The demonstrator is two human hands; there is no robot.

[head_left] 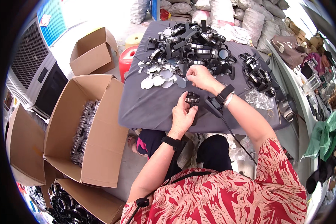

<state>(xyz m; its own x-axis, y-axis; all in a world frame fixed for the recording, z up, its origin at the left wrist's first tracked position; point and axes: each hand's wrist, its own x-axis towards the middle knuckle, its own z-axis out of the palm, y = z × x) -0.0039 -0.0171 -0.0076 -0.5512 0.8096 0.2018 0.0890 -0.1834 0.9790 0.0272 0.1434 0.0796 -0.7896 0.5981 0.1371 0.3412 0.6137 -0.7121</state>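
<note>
Near the front of the grey cloth-covered table, my left hand (181, 118) is closed around a black round ring-shaped part (192, 98) with a silvery rim. Part of it is hidden by my fingers and thumb. Farther forward, my right hand (201, 77) has its fingers pinched together beside a loose pile of thin silver discs (158, 80). A small pale edge shows at those fingertips, too little to name. Beyond the discs rises a big heap of black and silver ring-shaped parts (201, 48), several with flat black straps or tabs.
More black rings (255, 74) and a clear plastic bag (258, 100) lie at the table's right side. An open cardboard box (104, 149) of clear-and-silver pieces stands left, near a red stool (126, 61). A black cable hangs from a device at my right wrist.
</note>
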